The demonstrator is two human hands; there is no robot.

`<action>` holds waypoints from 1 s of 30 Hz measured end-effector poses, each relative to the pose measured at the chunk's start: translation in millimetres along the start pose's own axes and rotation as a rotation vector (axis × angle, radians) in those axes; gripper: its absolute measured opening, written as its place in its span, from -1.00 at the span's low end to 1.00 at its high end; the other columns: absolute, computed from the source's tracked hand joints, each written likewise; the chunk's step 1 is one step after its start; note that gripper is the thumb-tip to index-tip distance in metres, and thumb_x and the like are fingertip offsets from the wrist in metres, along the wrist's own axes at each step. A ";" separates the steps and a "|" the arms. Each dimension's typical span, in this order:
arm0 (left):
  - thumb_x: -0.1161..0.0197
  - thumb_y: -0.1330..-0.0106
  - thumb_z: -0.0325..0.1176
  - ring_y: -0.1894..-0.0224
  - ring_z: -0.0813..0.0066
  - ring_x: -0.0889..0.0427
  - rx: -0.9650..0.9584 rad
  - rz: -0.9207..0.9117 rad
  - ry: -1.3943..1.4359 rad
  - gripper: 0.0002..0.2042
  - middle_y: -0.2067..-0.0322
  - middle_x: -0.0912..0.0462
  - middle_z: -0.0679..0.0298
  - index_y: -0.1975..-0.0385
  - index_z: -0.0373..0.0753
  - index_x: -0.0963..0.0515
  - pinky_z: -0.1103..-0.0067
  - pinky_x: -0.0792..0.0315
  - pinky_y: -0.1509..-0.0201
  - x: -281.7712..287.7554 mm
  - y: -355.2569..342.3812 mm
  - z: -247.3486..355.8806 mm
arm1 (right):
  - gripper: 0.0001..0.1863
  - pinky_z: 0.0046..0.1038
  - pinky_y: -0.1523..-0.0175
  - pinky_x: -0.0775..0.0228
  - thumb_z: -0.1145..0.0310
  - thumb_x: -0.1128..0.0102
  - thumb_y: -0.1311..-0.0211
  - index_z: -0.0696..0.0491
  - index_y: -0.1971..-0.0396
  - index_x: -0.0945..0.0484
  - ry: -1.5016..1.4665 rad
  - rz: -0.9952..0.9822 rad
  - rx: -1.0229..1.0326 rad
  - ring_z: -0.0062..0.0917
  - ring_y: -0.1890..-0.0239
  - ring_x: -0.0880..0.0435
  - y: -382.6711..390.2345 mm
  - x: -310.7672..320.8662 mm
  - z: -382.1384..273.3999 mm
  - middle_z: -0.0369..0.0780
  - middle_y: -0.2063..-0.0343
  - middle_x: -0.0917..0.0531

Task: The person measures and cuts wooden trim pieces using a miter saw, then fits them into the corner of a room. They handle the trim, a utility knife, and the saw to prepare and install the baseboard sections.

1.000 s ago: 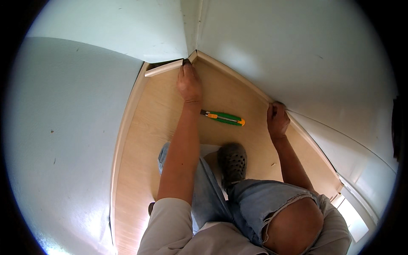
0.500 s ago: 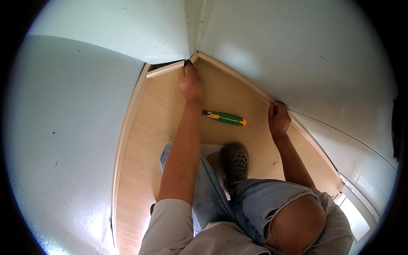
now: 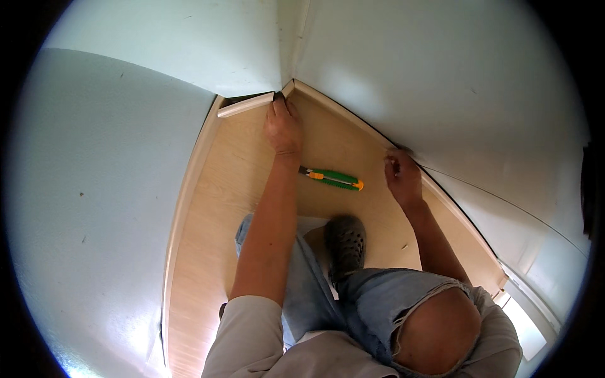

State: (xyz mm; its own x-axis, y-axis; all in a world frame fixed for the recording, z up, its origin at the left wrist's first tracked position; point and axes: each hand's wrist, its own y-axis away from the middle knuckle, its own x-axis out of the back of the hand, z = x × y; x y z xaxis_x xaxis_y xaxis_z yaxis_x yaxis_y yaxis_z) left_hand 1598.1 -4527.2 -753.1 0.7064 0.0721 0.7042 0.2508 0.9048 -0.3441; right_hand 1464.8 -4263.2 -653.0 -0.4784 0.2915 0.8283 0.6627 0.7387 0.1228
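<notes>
A short pale wood skirting board (image 3: 246, 106) lies at a slant across the far corner, with a dark gap behind it. My left hand (image 3: 283, 129) is closed at its right end, fingertips pressed together beside a small dark spot I cannot make out. A long skirting board (image 3: 343, 112) runs along the right wall. On its middle, my right hand (image 3: 403, 179) is closed with curled fingers, its fingertips partly hidden. Between my arms, a green and yellow utility knife (image 3: 332, 179) lies on the floor, its tip close to my left forearm.
Another skirting board (image 3: 184, 205) follows the left wall. Pale blue wall panels (image 3: 441, 88) rise around the wood-look floor (image 3: 242, 157). My dark clog (image 3: 345, 246) stands on the floor near the knife. A small scrap (image 3: 404, 246) lies to its right.
My right hand has shifted slightly left, and the dark gap between the long skirting board and the right wall looks wider. My left hand stays at the corner.
</notes>
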 end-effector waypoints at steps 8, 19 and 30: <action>-0.17 -0.40 -0.38 0.22 -0.10 -0.65 0.052 -0.057 -0.020 -0.81 0.23 -0.66 -0.05 0.10 -0.33 -0.56 0.19 -0.57 0.20 3.8 -1.3 6.1 | -0.83 -0.37 0.11 -0.48 0.48 -0.07 -0.39 0.08 0.07 -0.49 -0.253 -0.306 0.126 -0.28 0.20 -0.61 -47.2 2.5 -103.1 -0.11 0.16 -0.58; -0.18 -0.40 -0.36 0.30 -0.07 -0.64 -0.004 0.009 0.006 -0.81 0.31 -0.66 -0.01 0.12 -0.33 -0.56 0.21 -0.54 0.28 -2.3 -1.3 0.8 | -0.89 -0.34 0.31 -0.52 0.46 -0.15 -0.39 0.09 0.15 -0.58 -0.410 -0.116 0.295 -0.33 0.42 -0.65 -100.6 -55.5 -121.8 -0.17 0.35 -0.67; -0.21 -0.35 -0.35 0.28 0.04 -0.65 0.001 -0.085 -0.021 -0.77 0.28 -0.63 0.10 0.06 -0.27 -0.54 0.26 -0.55 0.30 0.3 0.1 -0.6 | -0.76 -0.32 0.38 -0.55 0.41 -0.30 -0.27 0.07 0.09 -0.56 -0.296 0.395 0.598 -0.31 0.48 -0.67 -132.8 -109.2 -133.4 -0.15 0.39 -0.70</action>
State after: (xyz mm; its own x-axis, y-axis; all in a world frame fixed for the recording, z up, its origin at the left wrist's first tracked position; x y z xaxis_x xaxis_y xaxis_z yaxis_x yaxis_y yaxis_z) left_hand 1598.7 -4527.4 -753.3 0.6687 0.0033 0.7435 0.3088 0.9084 -0.2818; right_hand 1505.8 -4474.3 -686.7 -0.4613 0.6895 0.5584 0.4331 0.7243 -0.5365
